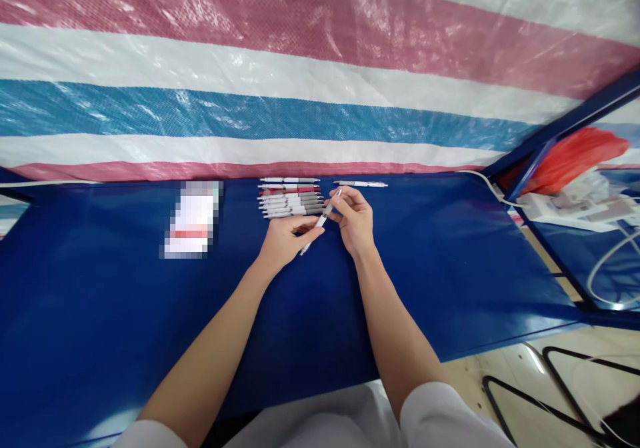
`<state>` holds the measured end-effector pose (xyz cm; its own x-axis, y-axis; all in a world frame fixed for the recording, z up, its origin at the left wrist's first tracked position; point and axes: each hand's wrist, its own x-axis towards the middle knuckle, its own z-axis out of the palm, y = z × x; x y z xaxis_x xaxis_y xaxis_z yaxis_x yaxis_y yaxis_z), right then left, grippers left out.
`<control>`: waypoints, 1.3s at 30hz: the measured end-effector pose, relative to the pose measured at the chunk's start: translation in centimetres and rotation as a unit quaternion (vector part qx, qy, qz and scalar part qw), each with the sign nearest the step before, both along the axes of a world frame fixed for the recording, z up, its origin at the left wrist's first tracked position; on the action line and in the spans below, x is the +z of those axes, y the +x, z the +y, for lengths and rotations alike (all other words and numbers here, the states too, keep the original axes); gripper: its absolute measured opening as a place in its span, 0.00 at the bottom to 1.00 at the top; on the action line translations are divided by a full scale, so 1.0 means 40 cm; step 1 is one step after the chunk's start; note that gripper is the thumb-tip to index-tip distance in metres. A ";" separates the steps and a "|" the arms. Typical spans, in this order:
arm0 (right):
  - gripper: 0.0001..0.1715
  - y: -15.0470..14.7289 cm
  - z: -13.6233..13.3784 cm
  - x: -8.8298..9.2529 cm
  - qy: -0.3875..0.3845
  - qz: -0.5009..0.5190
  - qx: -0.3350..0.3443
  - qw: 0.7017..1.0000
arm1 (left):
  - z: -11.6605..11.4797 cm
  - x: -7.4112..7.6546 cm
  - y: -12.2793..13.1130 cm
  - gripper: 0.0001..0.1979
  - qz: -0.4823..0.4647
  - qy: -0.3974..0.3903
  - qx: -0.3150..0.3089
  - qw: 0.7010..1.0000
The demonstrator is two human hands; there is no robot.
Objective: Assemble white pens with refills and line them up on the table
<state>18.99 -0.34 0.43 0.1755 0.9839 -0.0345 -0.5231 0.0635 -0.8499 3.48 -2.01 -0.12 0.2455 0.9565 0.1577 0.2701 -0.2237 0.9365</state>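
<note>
Between my hands, slanting above the blue table point(430, 268), is a white and grey pen point(325, 215). My left hand point(287, 238) pinches its lower white part between thumb and fingers. Higher up, the thumb and fingers of my right hand point(354, 218) close on the grey end. Just behind my left hand lies a row of several pens point(290, 201), mostly white with grey grips, one of them red. A single white pen point(361, 184) rests apart on the table, behind my right hand.
A blurred-out white rectangular object point(193, 221) lies on the table to the left. Striped plastic sheeting point(300, 121) hangs behind the table. At the right are a blue metal frame point(560, 121), a red plastic bag point(575, 158) and a white power strip point(575, 211) with cables.
</note>
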 end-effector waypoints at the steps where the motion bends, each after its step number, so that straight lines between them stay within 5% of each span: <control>1: 0.16 0.000 0.000 -0.001 0.000 -0.003 -0.002 1.000 | 0.000 0.000 -0.001 0.12 0.003 0.000 0.000 1.000; 12: 0.13 0.006 -0.007 0.005 -0.013 0.028 0.052 0.998 | -0.003 0.013 -0.018 0.17 -0.085 -0.159 -0.099 0.979; 25: 0.12 -0.001 -0.002 0.003 -0.024 0.031 0.025 0.999 | -0.005 0.004 -0.004 0.17 -0.064 -0.125 -0.012 0.990; 39: 0.13 0.006 -0.007 0.010 -0.006 0.040 0.043 0.998 | -0.006 0.029 -0.020 0.19 -0.152 -0.217 -0.111 0.958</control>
<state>19.22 -0.63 0.81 0.0873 0.9946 -0.0565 -0.5923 0.0062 -0.8057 2.68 -2.24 1.06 0.4558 0.8780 -0.1459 -0.0394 0.1837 0.9822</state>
